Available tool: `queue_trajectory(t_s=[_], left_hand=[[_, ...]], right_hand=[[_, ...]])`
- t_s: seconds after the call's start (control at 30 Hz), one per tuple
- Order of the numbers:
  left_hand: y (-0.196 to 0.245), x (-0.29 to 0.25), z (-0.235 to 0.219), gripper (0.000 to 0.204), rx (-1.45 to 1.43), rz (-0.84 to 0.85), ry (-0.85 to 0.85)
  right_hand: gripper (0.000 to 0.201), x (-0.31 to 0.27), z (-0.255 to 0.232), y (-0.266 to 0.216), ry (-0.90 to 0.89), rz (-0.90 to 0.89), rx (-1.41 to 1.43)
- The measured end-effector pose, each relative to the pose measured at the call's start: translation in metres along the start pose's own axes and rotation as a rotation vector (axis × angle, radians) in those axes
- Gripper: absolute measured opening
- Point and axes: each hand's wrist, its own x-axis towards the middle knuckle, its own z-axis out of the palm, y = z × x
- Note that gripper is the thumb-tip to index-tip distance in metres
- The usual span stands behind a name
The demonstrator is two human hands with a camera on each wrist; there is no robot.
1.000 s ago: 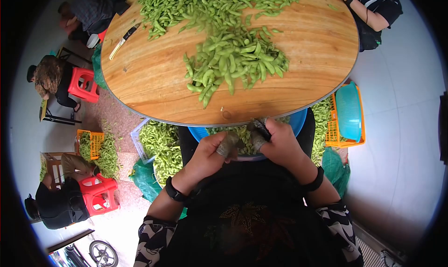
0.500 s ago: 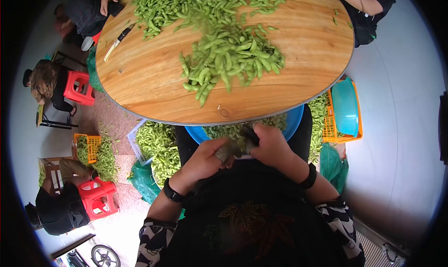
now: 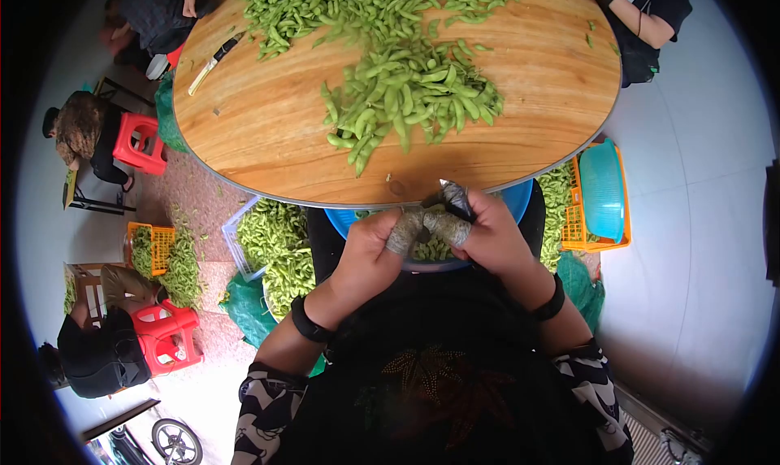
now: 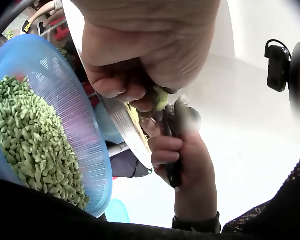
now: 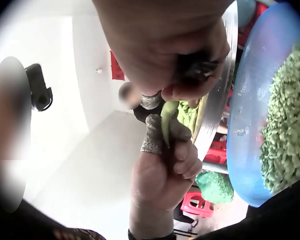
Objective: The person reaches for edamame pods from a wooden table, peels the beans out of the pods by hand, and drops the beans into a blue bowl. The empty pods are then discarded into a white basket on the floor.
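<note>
My left hand [image 3: 366,249] pinches a green soybean pod [image 5: 168,117] between its taped thumb and fingers. Facing it, my right hand [image 3: 500,241] grips a slim tool with a black handle [image 4: 174,170]; what its working end is, I cannot tell. Grey tape wraps both thumbs, and their tips nearly meet over the pod in the head view. Below the hands, a blue basket [image 4: 104,175] holds a heap of shelled green beans [image 4: 35,145]. Loose pods [image 3: 414,95] lie piled on the round wooden table [image 3: 276,156] just ahead.
A knife [image 3: 213,64] lies at the table's left. Pods fill a white crate [image 3: 236,233] on the floor to my left. On the right, a teal basin [image 3: 602,190] sits in an orange crate [image 3: 576,225]. Other people sit around, several near red stools [image 3: 166,335].
Both hands have moved slightly forward toward the table edge. The thumbs, apart a second ago, have come together at their tips. My right hand keeps its grip on the black-handled tool.
</note>
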Motion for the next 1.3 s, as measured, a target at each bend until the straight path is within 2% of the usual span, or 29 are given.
queue_trajectory(t_s=[0.03, 0.1, 0.13, 0.17, 0.2, 0.23, 0.27, 0.3, 0.33, 0.4, 0.43, 0.5, 0.57, 0.63, 0.7, 0.77, 0.8, 0.83, 0.87, 0.9, 0.93, 0.97, 1.0, 1.07, 1.13, 1.2, 1.27, 1.3], left_hand=[[0.004, 0.0, -0.001, 0.016, 0.003, 0.005, 0.001], [0.014, 0.0, -0.005, 0.024, -0.821, -0.57, -0.05], [0.016, -0.001, -0.006, 0.024, -0.82, -0.568, -0.046], [0.017, -0.002, -0.007, 0.028, -1.077, -0.561, -0.189], [0.018, -0.003, -0.008, 0.033, -1.332, -0.543, -0.338], [0.015, -0.003, -0.009, 0.033, -1.332, -0.54, -0.336], [0.009, -0.003, -0.011, 0.03, -1.184, -0.528, -0.284], [0.008, -0.003, -0.011, 0.028, -1.037, -0.515, -0.231], [0.009, -0.003, -0.012, 0.028, -1.036, -0.51, -0.226], [0.015, 0.0, -0.014, 0.023, -0.517, -0.259, -0.125], [0.014, -0.001, -0.014, 0.023, -0.513, -0.254, -0.125], [0.011, -0.005, -0.011, 0.017, -0.503, -0.282, -0.096], [0.012, -0.002, -0.016, 0.015, -0.545, -0.308, -0.142], [0.011, -0.003, -0.016, 0.014, -0.897, -0.426, -0.172], [0.005, -0.003, -0.014, 0.015, -0.817, -0.469, -0.168], [0.004, -0.003, -0.012, 0.016, -0.734, -0.509, -0.164], [0.007, -0.002, -0.01, 0.014, -0.524, -0.48, -0.123], [0.01, -0.001, -0.009, 0.015, -0.315, -0.448, -0.079], [0.012, -0.002, -0.008, 0.015, -0.315, -0.448, -0.076], [0.013, -0.003, -0.006, 0.014, -0.157, -0.328, -0.109], [0.014, -0.004, -0.005, 0.013, 0.0, -0.207, -0.142], [0.014, -0.004, -0.004, 0.013, 0.0, -0.207, -0.142], [0.014, -0.004, -0.004, 0.012, 0.0, -0.202, -0.183], [0.013, -0.003, -0.006, 0.011, 0.004, -0.194, -0.216], [0.011, -0.003, -0.009, 0.011, -0.031, -0.316, -0.262], [0.015, -0.002, -0.012, 0.012, 0.009, -0.359, -0.248], [0.019, -0.002, -0.014, 0.013, 0.048, -0.399, -0.239], [0.021, -0.003, -0.017, 0.013, 0.002, -0.463, -0.226]], right_hand=[[0.015, 0.002, 0.0, -0.003, -0.095, 0.123, 0.159], [0.013, 0.003, 0.001, 0.001, -0.132, 0.056, 0.21], [0.011, 0.001, 0.002, 0.003, -0.167, -0.003, 0.263], [0.011, -0.001, 0.003, 0.002, -0.172, -0.002, 0.262], [0.01, -0.002, 0.007, -0.002, -0.204, 0.001, 0.379], [0.008, -0.002, 0.009, -0.004, -0.235, 0.002, 0.496], [0.008, -0.001, 0.009, -0.003, -0.238, 0.001, 0.493], [0.008, 0.001, 0.007, -0.001, -0.21, 0.049, 0.526], [0.008, 0.003, 0.006, 0.0, -0.184, 0.095, 0.557], [0.008, 0.003, 0.005, -0.002, -0.202, 0.111, 0.459], [0.008, 0.001, 0.006, -0.002, -0.208, 0.132, 0.365], [0.009, -0.001, 0.008, 0.0, -0.21, 0.137, 0.443], [0.009, -0.003, 0.007, 0.005, -0.209, 0.134, 0.5], [0.012, -0.007, 0.002, 0.007, -0.248, 0.151, 0.505], [0.014, -0.011, 0.003, 0.012, -0.285, 0.175, 0.514], [0.02, -0.009, 0.007, 0.018, -0.101, -0.223, 0.047], [0.02, -0.009, 0.005, 0.016, -0.102, -0.225, 0.048], [0.023, -0.007, 0.0, 0.013, -0.047, -0.341, -0.159], [0.027, -0.007, -0.003, 0.011, 0.009, -0.452, -0.366], [0.027, -0.006, -0.005, 0.012, 0.007, -0.451, -0.366], [0.028, -0.005, -0.006, 0.015, 0.019, -0.335, -0.407], [0.028, -0.004, -0.006, 0.018, 0.03, -0.219, -0.446], [0.028, -0.003, -0.006, 0.022, 0.03, -0.22, -0.446], [0.028, 0.003, -0.004, 0.031, 0.008, -0.346, -0.513], [0.027, 0.0, 0.001, 0.029, 0.041, -0.406, -0.614], [0.025, -0.003, 0.003, 0.026, 0.076, -0.459, -0.714], [0.025, -0.005, 0.002, 0.023, 0.165, -0.321, -0.712], [0.025, -0.004, -0.002, 0.023, 0.166, -0.321, -0.713]])
